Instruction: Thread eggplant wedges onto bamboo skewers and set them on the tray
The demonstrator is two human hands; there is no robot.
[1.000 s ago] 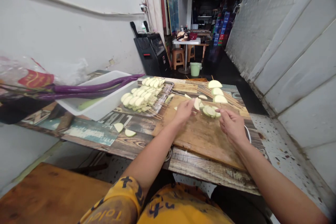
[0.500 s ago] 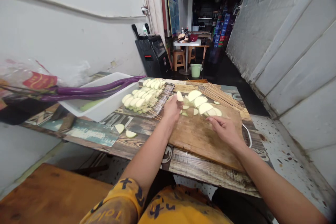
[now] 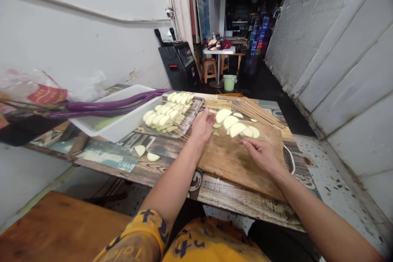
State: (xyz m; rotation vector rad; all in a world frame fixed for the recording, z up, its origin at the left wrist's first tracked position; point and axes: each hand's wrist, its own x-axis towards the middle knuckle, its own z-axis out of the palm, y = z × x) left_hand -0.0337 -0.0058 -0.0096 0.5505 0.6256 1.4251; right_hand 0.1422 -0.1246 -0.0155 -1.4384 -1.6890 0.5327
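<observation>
My left hand (image 3: 202, 126) is closed on a pale slice (image 3: 211, 112) at the left side of the wooden cutting board (image 3: 227, 159). To its right, several large pale green-edged slices (image 3: 230, 122) seem to hang in a slanting row above the board. My right hand (image 3: 259, 150) is pinched at the near end of this row, with thumb and forefinger together; a thin skewer seems to run from the fingertips, but it is hard to make out. Smaller slices (image 3: 216, 134) lie on the board beneath.
A tray (image 3: 199, 106) of skewered slices stands left of the board. Bare skewers (image 3: 260, 112) lie behind it. Purple eggplants (image 3: 107, 106) rest across a white bin (image 3: 123, 125). Two loose slices (image 3: 152, 156) lie on the table (image 3: 172, 159) near the front left.
The row of large slices has shifted slightly left and down. The slice in my left hand has turned from face-on to nearly edge-on. My right hand has moved slightly left.
</observation>
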